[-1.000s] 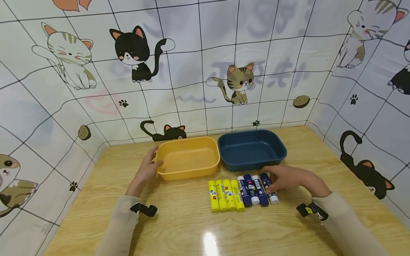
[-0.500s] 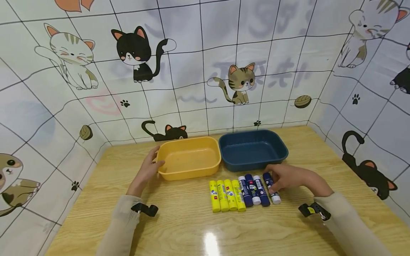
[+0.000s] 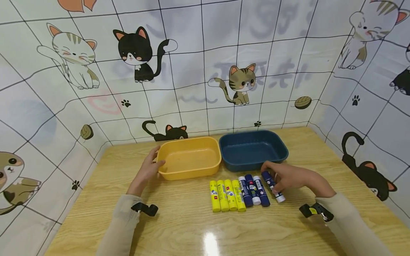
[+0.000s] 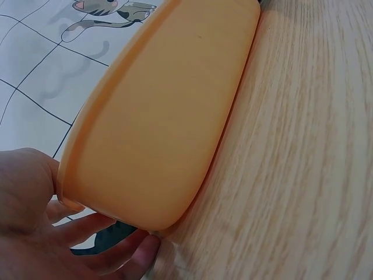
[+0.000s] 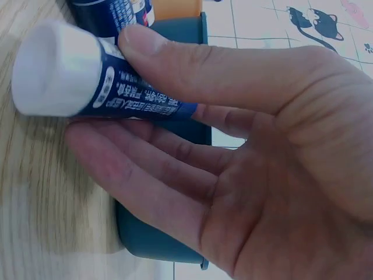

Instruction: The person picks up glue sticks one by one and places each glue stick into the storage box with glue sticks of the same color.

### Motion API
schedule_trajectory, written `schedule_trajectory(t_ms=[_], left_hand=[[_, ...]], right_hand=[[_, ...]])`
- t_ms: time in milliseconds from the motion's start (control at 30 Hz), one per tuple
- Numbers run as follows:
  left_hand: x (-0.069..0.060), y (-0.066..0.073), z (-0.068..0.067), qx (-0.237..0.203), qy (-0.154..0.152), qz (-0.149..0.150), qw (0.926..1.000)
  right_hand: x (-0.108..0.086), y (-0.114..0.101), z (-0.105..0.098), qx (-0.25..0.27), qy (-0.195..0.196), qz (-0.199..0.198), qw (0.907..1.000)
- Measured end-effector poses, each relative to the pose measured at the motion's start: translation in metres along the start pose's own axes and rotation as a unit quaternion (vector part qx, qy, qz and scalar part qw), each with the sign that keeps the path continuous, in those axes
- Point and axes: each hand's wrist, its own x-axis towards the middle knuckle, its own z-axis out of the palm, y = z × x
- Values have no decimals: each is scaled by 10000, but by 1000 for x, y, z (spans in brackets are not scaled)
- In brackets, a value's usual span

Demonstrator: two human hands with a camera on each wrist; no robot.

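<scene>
The dark blue cylindrical glue stick (image 3: 270, 182) is slanted, white end toward five o'clock; the yellow rectangular plastic tray (image 3: 189, 158) stands level at its ten o'clock.

Wood-grain surface (image 3: 179, 220), pale, with a bright glare spot (image 3: 211, 243) on its near part. Behind the surface we have a white back wall (image 3: 185, 71) with black grid lines, a black-and-white cat (image 3: 136, 53), a tabby cat (image 3: 241, 83) and faint grey lettering (image 3: 275, 74). A peeking black cat (image 3: 173, 132) sits right at the surface's far edge. Matching left wall (image 3: 19, 131) and right wall (image 3: 371, 121) flank the surface; we mark paw prints on both.
</scene>
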Motion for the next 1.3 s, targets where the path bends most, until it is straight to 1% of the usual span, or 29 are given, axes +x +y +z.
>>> schedule_trajectory(t_ms=[167, 333, 500, 767, 933, 1167, 1300], left_hand=[[0, 1, 0, -14, -13, -32, 10000], [1, 0, 0, 13, 19, -39, 10000], [1, -2, 0, 16, 39, -28, 10000], [-1, -1, 1, 51, 34, -70, 10000], [-3, -1, 1, 34, 35, -54, 10000], [-5, -1, 3, 48, 6, -65, 10000], [-5, 0, 2, 22, 7, -50, 10000]], right_hand=[[-2, -3, -2, -226, 173, -354, 9990], [-6, -11, -4, -415, 409, -489, 9971], [-9, -14, -7, -525, 611, -541, 9953], [-9, -12, -8, -698, 985, -611, 9908], [-9, -12, -8, -785, 1104, -658, 9886], [-10, -13, -9, -701, 1229, -564, 9883], [-11, -14, -11, -731, 1352, -582, 9864]])
